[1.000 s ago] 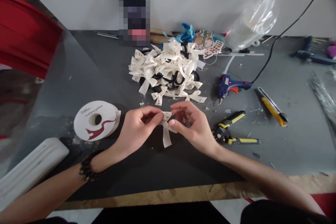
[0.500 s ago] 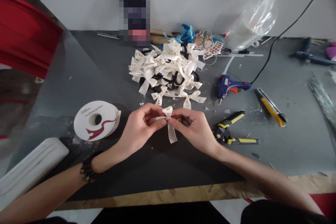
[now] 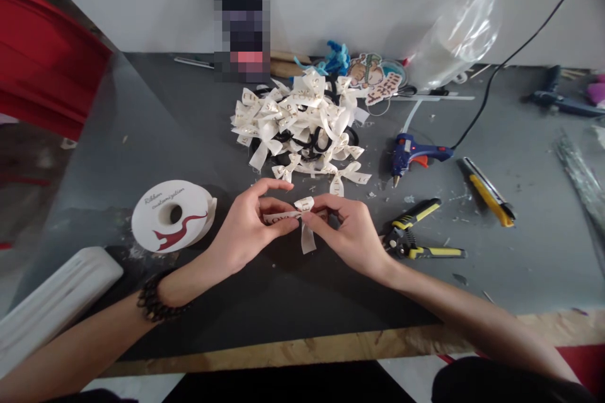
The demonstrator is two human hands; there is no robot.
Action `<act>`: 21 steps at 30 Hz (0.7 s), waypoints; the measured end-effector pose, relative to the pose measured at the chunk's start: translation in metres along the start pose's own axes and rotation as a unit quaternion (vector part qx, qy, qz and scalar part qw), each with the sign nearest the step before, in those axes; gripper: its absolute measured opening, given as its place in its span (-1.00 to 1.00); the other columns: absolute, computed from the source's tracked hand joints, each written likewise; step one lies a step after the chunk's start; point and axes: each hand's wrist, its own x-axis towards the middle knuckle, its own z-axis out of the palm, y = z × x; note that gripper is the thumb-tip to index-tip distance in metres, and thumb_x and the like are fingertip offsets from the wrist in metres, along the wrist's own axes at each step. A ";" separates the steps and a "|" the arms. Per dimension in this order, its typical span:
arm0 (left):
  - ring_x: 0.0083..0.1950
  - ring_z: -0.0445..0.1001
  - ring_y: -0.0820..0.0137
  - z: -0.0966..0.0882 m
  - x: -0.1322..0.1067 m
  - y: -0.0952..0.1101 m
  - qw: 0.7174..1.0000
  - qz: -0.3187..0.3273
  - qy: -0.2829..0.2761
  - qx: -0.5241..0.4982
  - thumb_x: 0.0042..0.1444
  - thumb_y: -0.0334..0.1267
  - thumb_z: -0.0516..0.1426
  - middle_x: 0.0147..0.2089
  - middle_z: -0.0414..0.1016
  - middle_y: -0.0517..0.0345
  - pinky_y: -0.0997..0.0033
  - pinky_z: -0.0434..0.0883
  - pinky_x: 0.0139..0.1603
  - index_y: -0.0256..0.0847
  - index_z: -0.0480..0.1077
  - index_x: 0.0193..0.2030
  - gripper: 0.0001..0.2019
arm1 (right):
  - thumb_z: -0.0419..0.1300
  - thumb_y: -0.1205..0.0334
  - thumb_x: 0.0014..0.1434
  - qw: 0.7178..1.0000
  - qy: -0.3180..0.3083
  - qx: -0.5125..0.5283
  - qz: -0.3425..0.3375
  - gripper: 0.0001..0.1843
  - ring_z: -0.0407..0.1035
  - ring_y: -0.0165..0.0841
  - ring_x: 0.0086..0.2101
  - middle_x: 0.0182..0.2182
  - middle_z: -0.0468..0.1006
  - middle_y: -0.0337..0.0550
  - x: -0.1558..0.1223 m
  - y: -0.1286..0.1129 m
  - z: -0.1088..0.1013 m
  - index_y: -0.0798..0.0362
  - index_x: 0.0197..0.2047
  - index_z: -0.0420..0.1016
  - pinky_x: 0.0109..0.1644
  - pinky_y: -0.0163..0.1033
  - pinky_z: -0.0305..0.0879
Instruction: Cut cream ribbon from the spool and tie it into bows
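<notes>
Between my two hands is a white ribbon (image 3: pixel 308 240) with gold lettering, folded into a loop at the top with one tail hanging down. My left hand (image 3: pixel 250 220) pinches its left part between thumb and fingers, with the index finger lifted off. From the other side my right hand (image 3: pixel 352 227) pinches the ribbon near its middle. Just beyond the fingers lies a heap of white ribbon bows (image 3: pixel 302 113), with black bands showing among them. To the left stands a white ribbon spool (image 3: pixel 154 227) with a red pattern.
On the right lie a blue glue gun (image 3: pixel 411 152) with a black cord, a yellow utility knife (image 3: pixel 491 195) and yellow-black pliers (image 3: pixel 411 239). A white block-like object (image 3: pixel 66 302) sits at the left edge. Behind are a clear plastic bag (image 3: pixel 463 38) and a blurred-out upright object (image 3: pixel 242 19).
My left index finger has lifted and stretched out from the ribbon. More lettering shows on the ribbon's left part, and the hanging tail has shifted slightly up and left.
</notes>
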 end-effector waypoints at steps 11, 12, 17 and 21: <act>-0.34 0.58 0.44 -0.007 0.005 -0.003 0.996 -0.026 -0.055 -0.066 0.04 -0.26 0.49 -0.37 0.58 0.26 0.48 0.50 -0.26 -0.13 0.51 0.15 -0.47 | 0.33 0.14 0.34 1.000 -0.015 -0.017 -0.003 -0.87 0.46 -0.36 -0.38 -0.38 0.66 -0.24 0.003 0.001 -0.003 -0.01 -0.17 0.68 -0.24 -0.21 0.32; -0.36 0.55 0.47 -0.008 0.005 -0.004 0.995 -0.027 -0.067 -0.069 0.05 -0.27 0.48 -0.38 0.56 0.28 0.51 0.48 -0.28 -0.13 0.52 0.13 -0.50 | 0.33 0.13 0.34 1.000 -0.022 -0.012 0.000 -0.85 0.45 -0.36 -0.38 -0.39 0.66 -0.24 0.004 0.001 -0.003 0.00 -0.18 0.68 -0.25 -0.20 0.31; -0.30 0.53 0.50 -0.006 0.009 -0.006 0.987 -0.032 -0.074 -0.138 0.18 -0.23 0.41 -0.29 0.57 0.22 0.52 0.51 -0.20 -0.11 0.57 0.12 -0.63 | 0.40 -0.04 0.27 0.989 -0.054 0.132 0.032 -0.71 0.41 -0.37 -0.39 -0.38 0.62 -0.22 0.008 0.005 -0.003 0.02 -0.22 0.65 -0.27 -0.22 0.33; -0.11 0.61 0.39 0.001 0.007 -0.007 0.971 -0.045 0.014 -0.233 0.38 -0.02 0.23 -0.03 0.60 0.04 0.37 0.62 -0.03 -0.17 0.50 0.17 -0.64 | 0.43 -0.05 0.25 0.985 0.030 0.164 0.043 -0.70 0.42 -0.38 -0.39 -0.36 0.62 -0.20 0.007 0.008 0.000 0.03 -0.22 0.63 -0.29 -0.23 0.35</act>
